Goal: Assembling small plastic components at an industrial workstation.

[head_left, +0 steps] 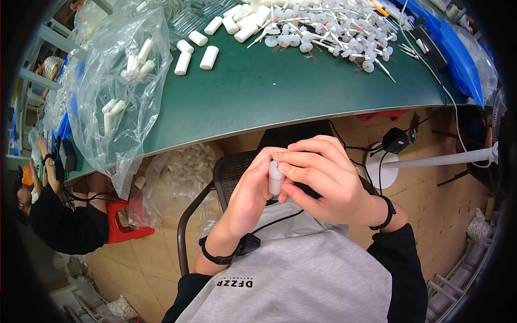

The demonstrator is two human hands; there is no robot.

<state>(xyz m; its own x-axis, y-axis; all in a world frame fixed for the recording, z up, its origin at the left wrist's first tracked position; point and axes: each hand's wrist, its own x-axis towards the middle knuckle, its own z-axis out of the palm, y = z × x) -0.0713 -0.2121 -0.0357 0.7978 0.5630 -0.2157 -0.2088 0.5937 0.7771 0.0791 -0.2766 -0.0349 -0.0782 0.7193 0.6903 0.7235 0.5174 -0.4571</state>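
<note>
Both hands meet in front of my chest, below the table's near edge, around one small white cylinder [276,185]. A translucent whitish cap [276,170] sits at its top, and thin wires stick up from it. My left hand [245,194] is closed on the cylinder's left side, with fingers partly hidden behind it. Thumb and fingers of my right hand [331,180] press on the cap and the cylinder from the right. Whether the cap is fully seated I cannot tell. Up on the table, several similar white cylinders [209,57] lie loose.
A pile of white stems with round caps and red wires [344,35] covers the far part of the green table [226,102]. At left lies a clear plastic bag [137,102] with white cylinders. Blue trays [458,59], a fan pole [436,160] and a seated person [64,220] flank me.
</note>
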